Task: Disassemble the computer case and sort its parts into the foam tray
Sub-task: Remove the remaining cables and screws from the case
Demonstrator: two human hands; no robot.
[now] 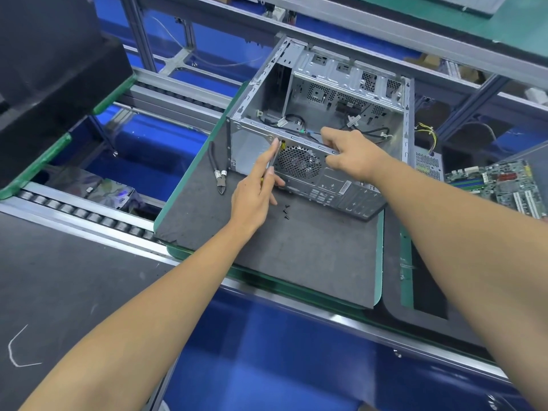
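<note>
Case position: computer case point(326, 114) lies open side up on the dark foam mat point(281, 262), straight ahead at 12 o'clock from the hands; rear panel faces the person.
Long axis: runs roughly 10 to 4 o'clock across the mat, judged from the rear panel edge.
Left hand: left hand point(256, 194) closed around a screwdriver point(275, 154), shaft pointing up toward 1 o'clock, tip at the upper rear rim just left of the fan grille point(299, 162).
Right hand: right hand point(348, 149) curled over the top rear rim, fingers gripping the metal edge, steadying the case.
Nearer hand: both touch the rear face; the left holds the working tool.
Likely step: a rear screw beside the fan, by my reading.
Nearby: loose black screws point(286, 212) on the mat at 6 o'clock of the case; cutters point(218, 173) at 9 o'clock; motherboard point(501, 188) at 3 o'clock, apart.
Obstruction: cables point(299, 118) inside the case, behind the rim; none across the screwdriver's path.
</note>
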